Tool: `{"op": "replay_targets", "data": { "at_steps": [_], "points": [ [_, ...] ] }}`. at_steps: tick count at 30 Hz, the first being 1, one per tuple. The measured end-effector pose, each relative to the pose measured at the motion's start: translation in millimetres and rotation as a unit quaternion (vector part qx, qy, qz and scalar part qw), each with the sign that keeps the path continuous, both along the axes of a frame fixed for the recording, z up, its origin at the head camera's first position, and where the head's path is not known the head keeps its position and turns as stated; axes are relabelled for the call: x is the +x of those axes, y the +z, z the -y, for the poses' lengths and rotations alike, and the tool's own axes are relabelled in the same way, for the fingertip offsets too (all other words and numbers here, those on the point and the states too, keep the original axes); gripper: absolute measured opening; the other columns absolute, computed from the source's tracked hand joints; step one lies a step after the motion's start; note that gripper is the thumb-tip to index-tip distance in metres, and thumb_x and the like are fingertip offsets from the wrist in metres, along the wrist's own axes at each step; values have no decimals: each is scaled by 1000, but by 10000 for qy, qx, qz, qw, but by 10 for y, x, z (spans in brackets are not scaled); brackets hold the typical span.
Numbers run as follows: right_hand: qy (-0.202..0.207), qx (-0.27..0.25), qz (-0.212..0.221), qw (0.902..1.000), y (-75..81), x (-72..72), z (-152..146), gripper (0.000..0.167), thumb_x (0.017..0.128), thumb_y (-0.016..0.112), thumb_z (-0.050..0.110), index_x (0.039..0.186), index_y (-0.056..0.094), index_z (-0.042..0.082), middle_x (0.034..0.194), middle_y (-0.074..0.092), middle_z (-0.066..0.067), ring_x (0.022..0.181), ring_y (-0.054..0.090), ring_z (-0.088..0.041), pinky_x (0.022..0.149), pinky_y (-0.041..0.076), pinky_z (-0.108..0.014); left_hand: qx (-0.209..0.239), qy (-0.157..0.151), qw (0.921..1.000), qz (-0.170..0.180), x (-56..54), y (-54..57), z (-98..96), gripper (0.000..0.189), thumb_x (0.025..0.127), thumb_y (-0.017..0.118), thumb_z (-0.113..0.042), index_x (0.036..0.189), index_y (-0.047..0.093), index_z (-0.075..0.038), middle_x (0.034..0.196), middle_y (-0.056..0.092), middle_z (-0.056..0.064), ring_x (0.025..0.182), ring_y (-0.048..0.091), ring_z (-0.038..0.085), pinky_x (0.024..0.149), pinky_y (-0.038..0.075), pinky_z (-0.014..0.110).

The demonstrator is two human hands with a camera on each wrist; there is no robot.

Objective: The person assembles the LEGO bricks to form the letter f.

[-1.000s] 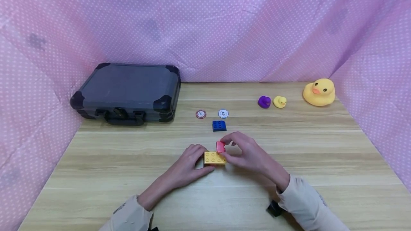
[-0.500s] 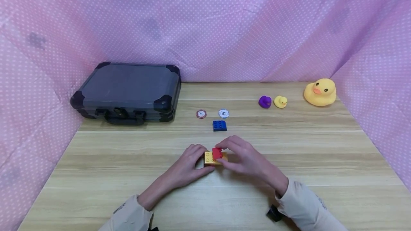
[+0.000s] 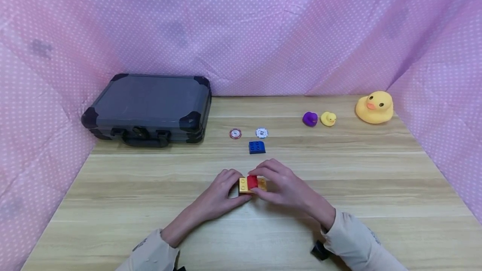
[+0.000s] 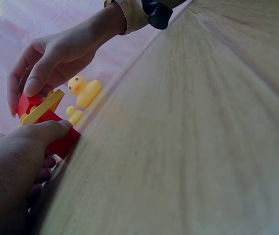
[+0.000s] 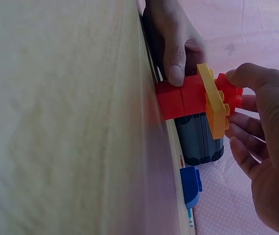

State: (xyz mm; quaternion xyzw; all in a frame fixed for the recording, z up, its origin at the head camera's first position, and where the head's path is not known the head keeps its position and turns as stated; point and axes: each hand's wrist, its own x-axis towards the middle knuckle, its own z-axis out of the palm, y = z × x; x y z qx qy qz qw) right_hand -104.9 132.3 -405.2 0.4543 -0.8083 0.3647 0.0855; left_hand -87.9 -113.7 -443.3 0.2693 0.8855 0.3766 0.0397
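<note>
My left hand [image 3: 215, 198] holds the base of a toy brick stack, thumb on the near side. In the right wrist view that base is two red bricks [image 5: 181, 99], one on the other, standing on the table. A thin yellow plate brick [image 3: 243, 185] lies across them, overhanging. With thumb and fingers my right hand [image 3: 288, 183] pinches a small red brick [image 3: 252, 182] on the middle of the yellow brick, studs showing at either side. Whether it is fully pressed down I cannot tell. Beyond the stack lies a blue brick [image 3: 257, 147].
Behind the blue brick lie a red-rimmed poker chip [image 3: 235, 133] and a white poker chip [image 3: 261, 133]. A grey case [image 3: 150, 103] stands back left. At back right are a purple duck [image 3: 310, 119], a small yellow duck [image 3: 328, 118] and a large yellow duck [image 3: 374, 108].
My right hand has brought the small red brick left and down from above the yellow brick, turning it, onto the yellow brick's middle. The left hand has kept its hold.
</note>
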Motion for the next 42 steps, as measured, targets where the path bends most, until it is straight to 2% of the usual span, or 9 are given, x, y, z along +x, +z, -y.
{"op": "replay_targets", "data": {
  "at_steps": [6,11,18,26,36,42],
  "points": [
    [18,-68,91,9999,1,10,6,34,93,80,18,124,71,7,120,65,-1,108,61,-15,89,55,-31,53,-22,10000,-81,-1,-5,3,33,93,79,-38,118,66,-22,117,60,-10,108,49,11,93,47,38],
    [105,-216,-67,9997,-20,-9,28,30,97,75,18,122,70,3,118,66,-2,107,61,-15,89,54,-30,84,-78,9997,-212,-5,-20,4,33,93,78,-40,118,66,-22,115,61,-11,107,50,10,91,47,36],
    [10,-277,-78,9996,-22,3,51,27,93,78,18,117,70,6,116,66,-1,109,62,-14,92,53,-28,65,-39,9998,-193,-12,-21,0,33,93,78,-41,118,66,-22,114,61,-11,107,50,9,91,47,36],
    [50,-233,145,9996,-14,19,50,32,92,79,12,122,69,7,117,66,-1,105,63,-15,89,55,-29,39,-54,9998,-184,-12,-19,2,34,93,79,-40,119,66,-21,115,61,-10,107,50,10,91,47,37],
    [20,-205,126,9997,-31,17,68,29,93,79,17,119,69,7,119,65,-1,109,61,-13,93,53,-28,32,-51,9998,-207,-11,-20,2,34,94,78,-40,119,66,-21,116,61,-10,108,50,10,91,47,37],
    [6,-140,23,9999,-24,18,75,29,92,80,15,118,70,7,118,65,-1,109,61,-15,92,54,-29,5,-42,9998,-206,-17,-22,1,35,94,78,-42,119,66,-22,116,61,-10,108,50,10,92,47,37]
  ]
}}
